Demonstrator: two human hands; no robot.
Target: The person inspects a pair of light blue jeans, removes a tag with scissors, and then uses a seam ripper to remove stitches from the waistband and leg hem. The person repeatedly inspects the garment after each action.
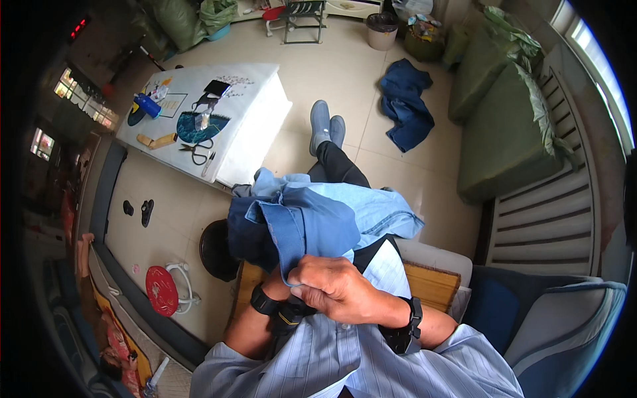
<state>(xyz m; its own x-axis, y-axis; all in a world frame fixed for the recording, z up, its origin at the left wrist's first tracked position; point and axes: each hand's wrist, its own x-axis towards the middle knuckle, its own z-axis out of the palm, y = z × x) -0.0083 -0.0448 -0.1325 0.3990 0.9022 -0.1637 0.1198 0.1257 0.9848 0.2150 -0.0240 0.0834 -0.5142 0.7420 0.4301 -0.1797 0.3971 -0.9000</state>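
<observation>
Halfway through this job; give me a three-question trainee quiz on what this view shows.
1. True or false: the scissors lie on the person's lap.
2. Multiple choice: what does the right hand pinch? (a) a stool; (b) the edge of the blue cloth; (c) a bottle.
3. Fill in: beyond the feet and to the right, crumpled dark blue denim lies on the ____.

Key:
1. False; they lie on the white-covered table.
2. b.
3. Floor.
</observation>
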